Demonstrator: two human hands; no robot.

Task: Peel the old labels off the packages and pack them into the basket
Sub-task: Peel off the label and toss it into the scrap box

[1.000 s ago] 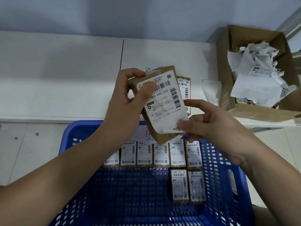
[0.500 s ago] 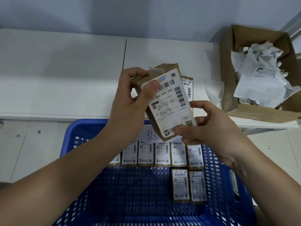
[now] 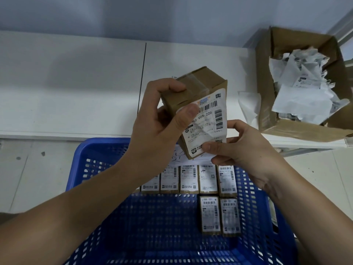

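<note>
While gripping package (image 3: 193, 88), L hand (image 3: 152, 129) raised

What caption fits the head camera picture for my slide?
Left hand grips a brown package while the right hand pinches its white label above a blue basket.

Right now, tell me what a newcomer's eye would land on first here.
First, the brown package held up mid-frame: the left hand grips it while the right hand pinches the lower edge of its white label. Below sits the blue basket with rows of labelled packages. At upper right, a cardboard box holds crumpled labels.
</note>
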